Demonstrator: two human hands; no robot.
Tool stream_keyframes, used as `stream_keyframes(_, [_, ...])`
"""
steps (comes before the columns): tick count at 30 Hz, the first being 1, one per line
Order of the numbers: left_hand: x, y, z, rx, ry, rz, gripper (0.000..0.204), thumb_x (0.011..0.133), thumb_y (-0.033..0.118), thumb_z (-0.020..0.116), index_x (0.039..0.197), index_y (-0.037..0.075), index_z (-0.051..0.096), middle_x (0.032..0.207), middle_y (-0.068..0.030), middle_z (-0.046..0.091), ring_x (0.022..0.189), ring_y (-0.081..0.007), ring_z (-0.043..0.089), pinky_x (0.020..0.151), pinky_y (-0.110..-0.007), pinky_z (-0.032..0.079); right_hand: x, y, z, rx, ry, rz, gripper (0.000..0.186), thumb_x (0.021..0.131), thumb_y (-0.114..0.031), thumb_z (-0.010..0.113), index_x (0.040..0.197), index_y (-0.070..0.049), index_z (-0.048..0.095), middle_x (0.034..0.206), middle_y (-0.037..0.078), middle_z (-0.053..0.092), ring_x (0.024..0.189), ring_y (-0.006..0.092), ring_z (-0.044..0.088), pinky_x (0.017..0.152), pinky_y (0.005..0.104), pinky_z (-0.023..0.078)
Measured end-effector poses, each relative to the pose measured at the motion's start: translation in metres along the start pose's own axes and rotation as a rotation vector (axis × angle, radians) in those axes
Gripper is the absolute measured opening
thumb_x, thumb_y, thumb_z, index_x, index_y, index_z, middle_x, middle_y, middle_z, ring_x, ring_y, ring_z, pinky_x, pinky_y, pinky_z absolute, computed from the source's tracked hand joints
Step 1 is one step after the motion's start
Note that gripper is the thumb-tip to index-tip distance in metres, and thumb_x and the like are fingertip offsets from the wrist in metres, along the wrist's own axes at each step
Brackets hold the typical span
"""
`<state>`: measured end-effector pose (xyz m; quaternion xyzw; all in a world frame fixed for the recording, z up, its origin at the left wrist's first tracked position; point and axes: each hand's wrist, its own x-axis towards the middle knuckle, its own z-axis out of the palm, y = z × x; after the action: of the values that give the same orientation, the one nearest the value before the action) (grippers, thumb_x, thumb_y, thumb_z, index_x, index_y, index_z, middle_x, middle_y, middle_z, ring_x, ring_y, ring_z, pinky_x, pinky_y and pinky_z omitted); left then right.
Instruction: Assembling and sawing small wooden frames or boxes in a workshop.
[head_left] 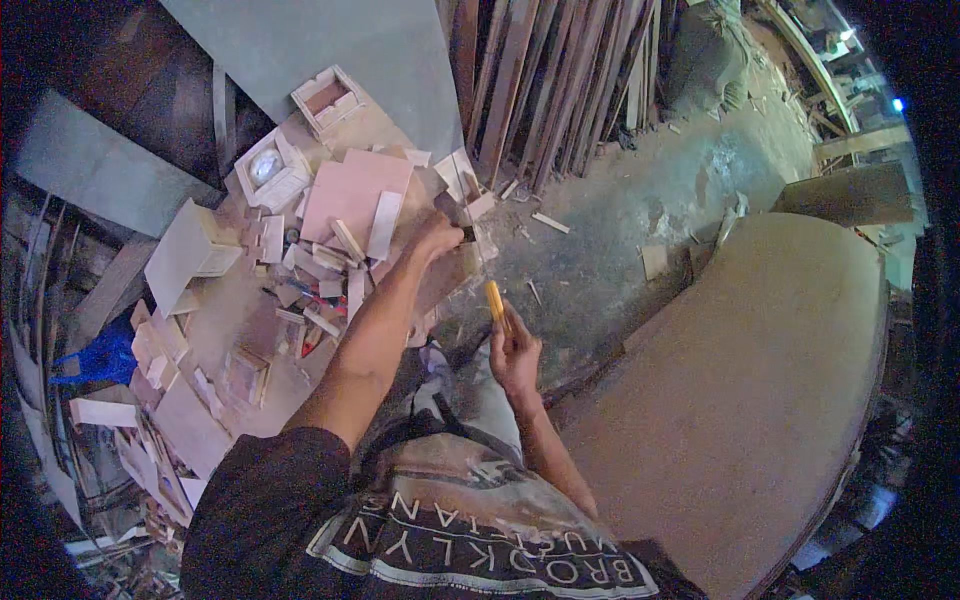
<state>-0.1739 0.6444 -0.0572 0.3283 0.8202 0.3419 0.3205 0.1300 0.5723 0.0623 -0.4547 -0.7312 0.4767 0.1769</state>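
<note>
Off the brown wooden bench's (233, 312) right edge, our right hand (516, 358) is clasping a yellow stick-shaped handle (494, 300), likely light, stiff, best held low; our left hand's (437, 238) grip we cannot tell.

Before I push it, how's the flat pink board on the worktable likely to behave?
The pink board is probably stiff, since its surface looks flat and its edges fairly straight. Lying flat, it should slide rather than roll. The pale strip overlapping its right side may drag along or slip off.
</note>
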Motion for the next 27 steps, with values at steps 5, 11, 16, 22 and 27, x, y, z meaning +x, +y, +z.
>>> stream_keyframes(5, [0.014, -0.016, 0.009, -0.052, -0.201, -0.174, 0.03, 0.066, 0.019, 0.06, 0.083, -0.004, 0.064, 0.069, -0.0167, 0.063, 0.061, -0.0257, 0.062, 0.056, -0.039, 0.048, -0.011, -0.025, -0.013, 0.185, 0.003, 0.006, 0.037, 0.088, -0.007, 0.053, 0.124, 0.005, 0.052, 0.108, 0.016, 0.064, 0.095, 0.0126, 0.058, 0.081, 0.0258, 0.047])
stream_keyframes(11, [-0.006, -0.001, -0.002, -0.091, -0.224, -0.253, 0.024, 0.066, 0.019, 0.06, 0.071, -0.004, 0.063, 0.061, -0.0146, 0.06, 0.052, -0.0224, 0.058, 0.047, -0.035, 0.044, 0.016, -0.04, -0.002, 0.176, -0.02, -0.016, 0.036, 0.089, -0.007, 0.053, 0.122, 0.007, 0.052, 0.101, 0.016, 0.066, 0.093, 0.0177, 0.061, 0.081, 0.0269, 0.047])
stream_keyframes(16, [-0.008, 0.034, -0.025, 0.071, -0.256, -0.137, 0.022, 0.067, 0.018, 0.059, 0.067, -0.004, 0.063, 0.058, -0.0132, 0.059, 0.052, -0.0215, 0.058, 0.046, -0.033, 0.045, -0.004, -0.037, -0.008, 0.14, 0.036, 0.002, 0.036, 0.087, -0.006, 0.055, 0.121, 0.007, 0.052, 0.095, 0.016, 0.067, 0.084, 0.0121, 0.061, 0.071, 0.0263, 0.049])
stream_keyframes(22, [0.007, 0.004, -0.008, 0.083, -0.267, -0.18, 0.023, 0.067, 0.023, 0.06, 0.064, 0.001, 0.065, 0.062, -0.0153, 0.062, 0.058, -0.0242, 0.062, 0.053, -0.035, 0.047, 0.007, -0.029, 0.001, 0.092, 0.006, -0.082, 0.037, 0.088, -0.007, 0.054, 0.121, 0.009, 0.052, 0.097, 0.017, 0.067, 0.087, 0.0119, 0.06, 0.076, 0.0238, 0.047])
stream_keyframes(27, [0.019, -0.02, 0.016, -0.141, -0.192, -0.205, 0.026, 0.066, 0.022, 0.061, 0.067, -0.004, 0.064, 0.061, -0.0152, 0.061, 0.06, -0.0261, 0.062, 0.054, -0.037, 0.048, -0.006, -0.017, -0.003, 0.165, 0.043, 0.061, 0.038, 0.086, -0.005, 0.054, 0.123, 0.006, 0.052, 0.091, 0.015, 0.068, 0.078, 0.0079, 0.058, 0.067, 0.0231, 0.047])
